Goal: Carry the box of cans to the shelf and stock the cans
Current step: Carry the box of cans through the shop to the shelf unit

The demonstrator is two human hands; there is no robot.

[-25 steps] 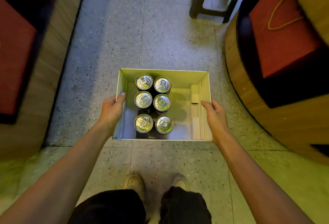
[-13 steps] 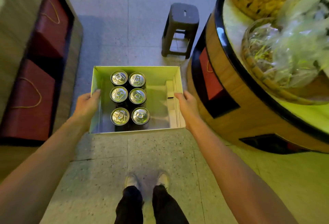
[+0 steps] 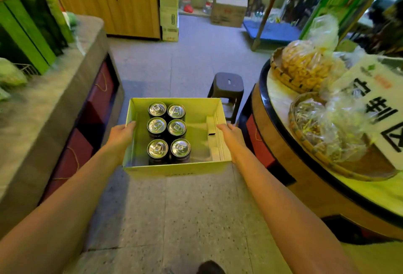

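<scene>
Gripping box (image 3: 174,170) walls, fingers of left hand (image 3: 121,135), right hand (image 3: 232,137) | six cans (image 3: 157,126) inside | speckled floor (image 3: 185,208), stool (image 3: 227,83) ahead

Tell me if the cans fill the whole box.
No: the six cans stand in two columns toward the left of the box, leaving its right part bare.

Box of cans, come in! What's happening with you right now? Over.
Carrying: left hand and right hand grip the box by its side walls. Six cans upright inside. Dark stool ahead, slightly right. Over.
</scene>
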